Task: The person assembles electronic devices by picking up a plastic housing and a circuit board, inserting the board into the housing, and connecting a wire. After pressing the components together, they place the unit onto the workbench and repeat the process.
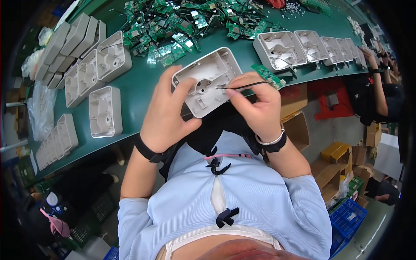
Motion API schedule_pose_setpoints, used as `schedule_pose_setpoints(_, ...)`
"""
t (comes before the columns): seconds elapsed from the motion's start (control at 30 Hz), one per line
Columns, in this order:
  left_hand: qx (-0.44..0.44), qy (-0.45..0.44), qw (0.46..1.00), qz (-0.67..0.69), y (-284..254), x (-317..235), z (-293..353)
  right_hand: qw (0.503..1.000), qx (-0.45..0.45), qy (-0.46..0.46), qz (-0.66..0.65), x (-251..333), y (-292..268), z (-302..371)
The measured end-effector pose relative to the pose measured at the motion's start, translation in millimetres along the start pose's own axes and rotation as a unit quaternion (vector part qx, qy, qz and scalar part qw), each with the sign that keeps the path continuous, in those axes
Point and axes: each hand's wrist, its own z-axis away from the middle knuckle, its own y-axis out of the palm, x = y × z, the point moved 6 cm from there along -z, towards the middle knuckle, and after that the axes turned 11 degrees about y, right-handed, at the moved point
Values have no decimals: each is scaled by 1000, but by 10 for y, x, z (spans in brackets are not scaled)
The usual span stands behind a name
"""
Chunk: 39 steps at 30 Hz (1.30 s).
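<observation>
A light grey plastic housing point(211, 99), open side up, is tilted at the table's front edge. My left hand point(167, 106) grips its left wall, with fingers reaching over the rim and the thumb low. Between the thumb and fingers of my right hand point(256, 102) is a black cable point(249, 86), its thin end pointing into the housing near a small hole in the floor. A green circuit board point(268, 77) hangs at the cable's other end, just beyond my right fingers. Whether the cable's tip enters any part of the housing cannot be made out.
Many loose circuit boards point(177, 28) are heaped on the green table point(143, 82). More housings stand at left, some stacked point(71, 39), one alone point(105, 112). A row of housings point(279, 50) with cables runs along the right, toward another person's arm point(376, 80). Cardboard boxes point(299, 130) stand below.
</observation>
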Motion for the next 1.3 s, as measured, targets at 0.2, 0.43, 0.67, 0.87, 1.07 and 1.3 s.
schedule_pose_setpoints(0.2,-41,36,998,-9,-37,-86,-50,998,19,-9,52,-40,178,-46)
schedule_pose_setpoints(0.43,-48,24,998,20,-45,-52,-33,985,-7,-71,155,6,207,-60)
schedule_pose_setpoints(0.67,-71,2,990,121,69,-54,-20,986,19,-80,148,52,292,-12)
schedule_pose_setpoints(0.87,-90,-92,938,323,261,70,38,975,27,-104,197,139,297,-7)
schedule_pose_setpoints(1.07,-79,-19,968,236,265,38,-8,979,12,-79,186,25,253,-22)
schedule_pose_setpoints(1.3,-93,-20,935,342,351,-53,-35,985,8,-40,168,20,256,-31)
